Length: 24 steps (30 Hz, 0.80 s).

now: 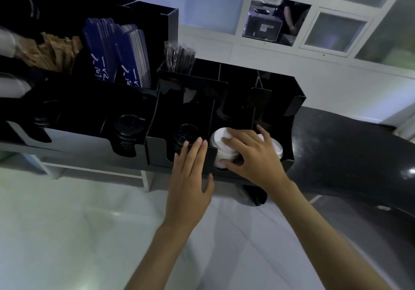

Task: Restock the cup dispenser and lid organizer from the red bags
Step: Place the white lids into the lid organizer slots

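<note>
The right hand (pixel 249 155) has its fingers curled round the stack of white lids (pixel 222 146), seating it in a front slot of the black lid organizer (pixel 289 119). The left hand (pixel 190 170) lies flat and open on the divider, probably bracing the organizer.

The scene is seen from a single head-worn wide-angle camera, aimed forward and steeply down, with the horizon tilted so the black lid organizer (pixel 224 114) runs slanted across the middle. The organizer is viewed from close above, at arm's reach. Pale floor is taken in near, and a white wall with windows (pixel 334 31) far.
</note>
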{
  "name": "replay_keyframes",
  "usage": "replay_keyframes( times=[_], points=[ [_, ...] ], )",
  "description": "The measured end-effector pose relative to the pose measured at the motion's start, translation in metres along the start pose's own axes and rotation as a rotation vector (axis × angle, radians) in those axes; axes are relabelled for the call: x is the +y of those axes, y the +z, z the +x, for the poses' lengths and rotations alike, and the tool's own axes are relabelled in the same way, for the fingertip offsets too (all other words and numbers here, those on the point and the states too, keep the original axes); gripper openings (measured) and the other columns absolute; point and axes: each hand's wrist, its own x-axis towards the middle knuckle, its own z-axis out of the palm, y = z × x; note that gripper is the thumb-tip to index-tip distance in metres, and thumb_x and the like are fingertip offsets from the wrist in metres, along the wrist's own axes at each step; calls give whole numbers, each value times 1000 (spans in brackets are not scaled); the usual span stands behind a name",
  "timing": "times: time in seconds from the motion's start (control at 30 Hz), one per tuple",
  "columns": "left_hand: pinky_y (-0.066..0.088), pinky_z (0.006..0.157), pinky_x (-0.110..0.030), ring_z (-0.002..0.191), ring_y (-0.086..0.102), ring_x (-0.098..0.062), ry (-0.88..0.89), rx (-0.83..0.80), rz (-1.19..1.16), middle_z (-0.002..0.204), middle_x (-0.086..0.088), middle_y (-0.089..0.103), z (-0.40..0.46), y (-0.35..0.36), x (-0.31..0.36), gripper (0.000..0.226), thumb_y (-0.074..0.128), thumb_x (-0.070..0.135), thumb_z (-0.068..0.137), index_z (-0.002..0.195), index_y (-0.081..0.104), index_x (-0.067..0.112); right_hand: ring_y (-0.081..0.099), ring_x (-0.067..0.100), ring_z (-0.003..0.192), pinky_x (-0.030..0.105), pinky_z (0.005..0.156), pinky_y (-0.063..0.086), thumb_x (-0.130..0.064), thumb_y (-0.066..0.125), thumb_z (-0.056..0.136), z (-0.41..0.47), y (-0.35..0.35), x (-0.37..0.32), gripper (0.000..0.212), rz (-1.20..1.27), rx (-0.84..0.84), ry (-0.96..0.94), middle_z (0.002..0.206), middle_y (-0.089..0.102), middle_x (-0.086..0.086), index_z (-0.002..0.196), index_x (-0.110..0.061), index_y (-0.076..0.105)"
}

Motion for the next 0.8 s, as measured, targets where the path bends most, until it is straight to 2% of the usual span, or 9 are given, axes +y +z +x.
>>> replay_keyframes(
  times=[0.13,0.3,0.37,0.57,0.7,0.8],
  points=[
    [22,128,-57,163,8,-20,-21,-2,-41,174,8,18,0,3,1,79,68,12,98,166,27,16,67,16,122,62,121,30,-49,79,84,2,2,-4,50,-25,47,-28,135,71,-5,126,-23,72],
    [25,127,-58,163,7,-18,-42,1,-55,174,10,17,-1,1,4,77,67,12,98,165,29,17,72,21,104,63,122,29,-45,83,80,14,-7,-3,48,-31,-45,3,121,74,-5,119,-21,70],
    [26,127,-58,163,7,-17,-46,-3,-53,174,11,18,-1,0,5,77,67,13,98,165,29,18,72,22,102,62,120,32,-44,83,79,16,-8,-4,50,-33,-70,17,117,73,-5,121,-21,68],
    [20,130,-55,163,6,-16,-51,-25,-26,174,14,13,-1,-1,4,79,66,17,99,166,26,21,63,25,117,66,111,41,-36,84,79,11,-8,-16,54,49,-115,142,122,70,-5,128,-21,66],
    [25,127,-58,162,12,-20,-33,-24,25,174,13,13,-2,-4,4,81,67,16,98,166,24,23,60,22,128,68,114,37,-36,80,83,8,-11,-24,54,20,-152,180,132,69,-6,133,-23,64],
    [31,125,-54,159,19,-25,-31,-54,64,175,13,13,-1,-10,6,83,68,18,97,167,23,24,50,20,142,69,117,33,-39,75,88,6,-18,-23,57,36,-199,151,147,61,-7,141,-25,60]
  ],
)
